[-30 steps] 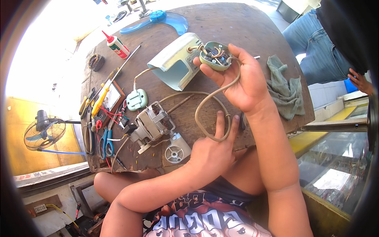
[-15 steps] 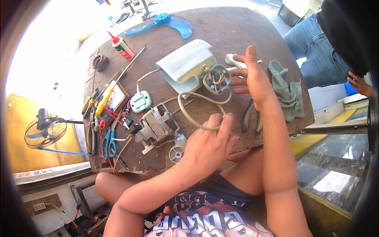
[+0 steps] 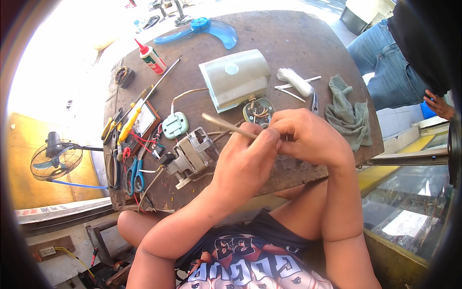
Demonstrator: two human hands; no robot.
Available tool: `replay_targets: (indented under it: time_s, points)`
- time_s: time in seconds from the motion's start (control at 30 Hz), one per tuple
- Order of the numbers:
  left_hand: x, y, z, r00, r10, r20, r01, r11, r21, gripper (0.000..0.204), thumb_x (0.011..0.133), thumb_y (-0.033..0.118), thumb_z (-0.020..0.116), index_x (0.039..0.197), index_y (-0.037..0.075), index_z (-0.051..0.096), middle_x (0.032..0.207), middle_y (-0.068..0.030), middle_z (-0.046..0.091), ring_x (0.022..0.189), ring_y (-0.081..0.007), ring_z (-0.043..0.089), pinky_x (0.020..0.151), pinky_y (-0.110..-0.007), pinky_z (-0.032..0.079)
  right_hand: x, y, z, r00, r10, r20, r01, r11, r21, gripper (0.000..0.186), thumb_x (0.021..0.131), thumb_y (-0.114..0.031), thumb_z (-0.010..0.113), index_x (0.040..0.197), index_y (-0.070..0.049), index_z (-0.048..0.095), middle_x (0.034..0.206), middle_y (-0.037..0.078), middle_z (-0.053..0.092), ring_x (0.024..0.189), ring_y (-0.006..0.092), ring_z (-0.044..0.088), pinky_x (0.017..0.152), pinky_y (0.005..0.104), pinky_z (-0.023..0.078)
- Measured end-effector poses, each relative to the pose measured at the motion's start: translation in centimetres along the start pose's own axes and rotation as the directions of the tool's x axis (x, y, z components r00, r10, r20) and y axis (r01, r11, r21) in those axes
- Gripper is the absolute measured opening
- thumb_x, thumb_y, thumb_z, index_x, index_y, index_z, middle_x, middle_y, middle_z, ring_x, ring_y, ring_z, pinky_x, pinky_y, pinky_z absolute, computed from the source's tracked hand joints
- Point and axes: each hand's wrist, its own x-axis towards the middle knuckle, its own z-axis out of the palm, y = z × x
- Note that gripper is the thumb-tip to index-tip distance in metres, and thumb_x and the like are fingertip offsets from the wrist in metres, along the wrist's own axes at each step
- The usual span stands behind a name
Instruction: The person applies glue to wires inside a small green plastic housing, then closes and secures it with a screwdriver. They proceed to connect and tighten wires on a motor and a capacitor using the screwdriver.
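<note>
Above the near part of the worktable, my left hand (image 3: 245,161) is closed around a beige electric cord (image 3: 224,125), whose loop sticks out to the upper left. My right hand (image 3: 310,137) pinches at the cord's end against my left fingertips; the end itself is hidden by the fingers. Just beyond my hands lies a round fan part (image 3: 257,110) with wires inside, beside a pale grey-green motor cover (image 3: 236,79). To the left of my left hand sits a bare fan motor (image 3: 195,151). A small mint-green box (image 3: 174,125) is wired nearby.
Left on the wooden table (image 3: 288,38) are blue-handled scissors (image 3: 134,176), a yellow-handled screwdriver (image 3: 130,125) and a glue bottle (image 3: 153,60). A blue fan blade (image 3: 211,31) lies at the back. At right are a grey-green rag (image 3: 349,113), a plastic-wrapped bundle (image 3: 294,82) and a standing person (image 3: 385,62).
My right hand, spread open before, has come down and left to meet my left hand at the cord's end. The cord loop has shifted, and the motor cover now sits turned differently.
</note>
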Motion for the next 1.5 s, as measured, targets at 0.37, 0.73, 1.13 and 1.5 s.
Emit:
replay_targets:
  time_s: [0.37,0.73,1.13,1.5]
  points:
    - [2.0,-0.7,-5.1,0.73,-0.669,0.14,0.59,0.513,-0.623,0.022,0.108,0.016,0.074,0.122,0.004,0.062,0.103,-0.0076,0.073,0.087,-0.0109,0.064,0.074,-0.027,0.055,-0.3,-1.1,-0.7,0.803,0.494,0.334,-0.439,0.868,-0.231,0.031,0.083,-0.016,0.088,0.112,-0.006,0.085,0.099,0.018,0.081,0.092,0.0335,0.077,0.084,0.0424,0.059]
    - [4.1,-0.3,-6.1,0.712,-0.609,0.348,0.673,0.451,-0.587,0.018,0.106,0.017,0.077,0.111,0.005,0.064,0.091,-0.0038,0.072,0.082,-0.0105,0.065,0.072,-0.029,0.055,-0.8,-2.6,-2.0,0.983,0.035,0.181,-0.084,0.959,0.269,0.04,0.096,-0.037,0.084,0.115,-0.002,0.078,0.094,0.012,0.075,0.088,0.023,0.072,0.078,0.038,0.055]
    - [5.3,-3.3,-3.3,0.549,-0.503,0.668,0.813,0.137,-0.566,0.015,0.108,0.019,0.074,0.114,0.009,0.065,0.099,-0.0031,0.068,0.091,-0.0132,0.063,0.077,-0.028,0.05,-0.3,-4.6,-0.2,0.92,0.115,0.374,-0.193,0.965,0.178,0.025,0.084,-0.025,0.079,0.076,-0.001,0.077,0.067,0.015,0.071,0.061,0.03,0.068,0.063,0.0432,0.053]
    - [5.6,-3.9,-2.3,0.585,-0.573,0.574,0.808,0.478,-0.346,0.02,0.105,0.016,0.079,0.114,0.004,0.065,0.099,-0.0031,0.07,0.087,-0.0109,0.065,0.077,-0.03,0.056,0.4,-5.2,0.1,0.823,0.209,0.528,-0.257,0.966,0.017,0.031,0.088,-0.033,0.081,0.093,-0.002,0.084,0.079,0.016,0.077,0.074,0.0308,0.074,0.073,0.0409,0.058]
